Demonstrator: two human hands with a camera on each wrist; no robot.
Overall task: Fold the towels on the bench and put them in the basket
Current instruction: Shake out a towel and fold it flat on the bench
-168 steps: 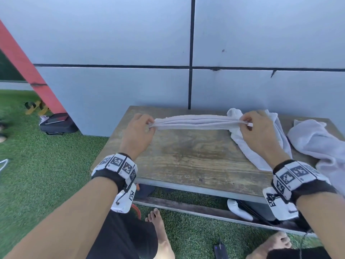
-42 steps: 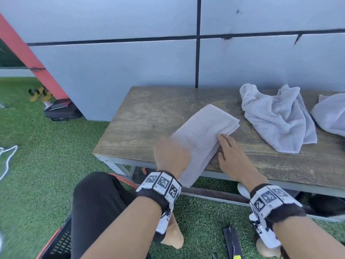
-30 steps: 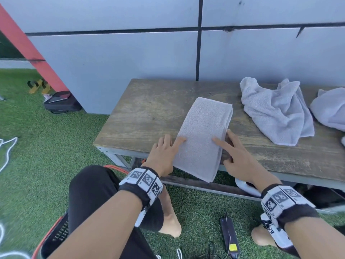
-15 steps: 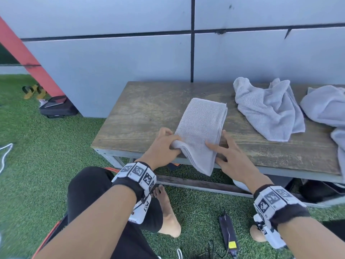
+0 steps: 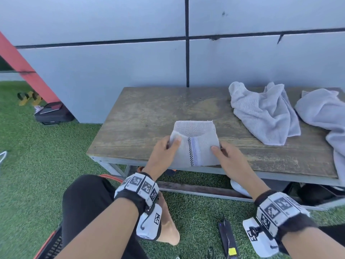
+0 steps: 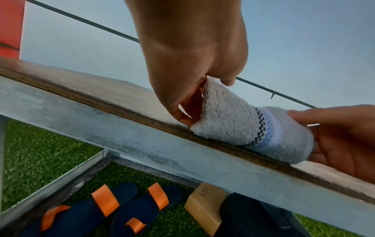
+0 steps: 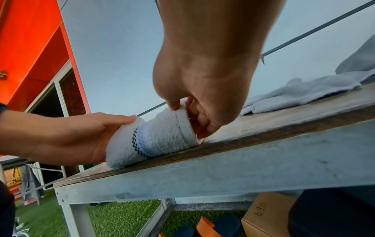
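Observation:
A pale grey towel [image 5: 195, 144] with a checked and blue stripe lies near the front edge of the wooden bench [image 5: 149, 113]. Its near end is lifted and curled over toward the wall, forming a rounded fold [image 6: 239, 123]. My left hand [image 5: 172, 143] pinches the left corner of that lifted end, thumb on top [image 6: 194, 102]. My right hand [image 5: 217, 149] pinches the right corner the same way [image 7: 184, 115]. A black basket [image 5: 50, 243] with an orange rim shows at the bottom left beside my knee, mostly hidden.
Two crumpled towels [image 5: 265, 113] [image 5: 323, 111] lie on the right part of the bench. Blue and orange sandals [image 6: 113, 208] and a cardboard box [image 6: 205, 206] sit under it. A black device [image 5: 227, 240] lies on the grass. A black bag [image 5: 54, 114] rests by the wall.
Both hands took hold of the towel end that hung over the bench edge and brought it up and forward, so the towel now looks about half as long.

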